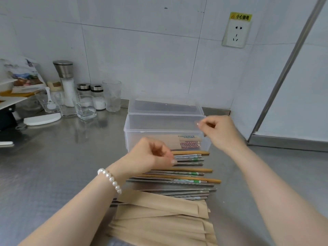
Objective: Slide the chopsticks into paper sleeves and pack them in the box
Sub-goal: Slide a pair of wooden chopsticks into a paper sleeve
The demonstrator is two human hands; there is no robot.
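A clear plastic box (166,132) stood open on the steel counter (58,157), and everything else is placed here by that box. Its clear lid (165,105) lay just behind it, against the tiled wall. Inside the box, toward its right end, lay a few sleeved chopsticks (189,142), their patterned tops showing past the paper.

The right hand (220,132) hovered at the box's right front corner, fingers curled inward with thumb and fingertips close together; whether it pinched anything there could not be told. The left hand (152,155) hung just in front of the box, over the near end of the loose chopsticks (186,176), its fingers curled too; the grip itself was hidden under the hand, so it could not be told whether it held a chopstick. A pearl bracelet (111,180) circled the left wrist.

The loose chopsticks, some wooden and some metal, lay in a rough row in front of the box, lengthwise along its front wall. Nearer still to the person, in front of those, lay a stack of brown paper sleeves (163,222).

Well to the left of the box stood a salt grinder (65,82), two small shakers (92,96), and several glasses (111,96). High on the wall to the right of the box sat a power socket (236,31) with a yellow label.
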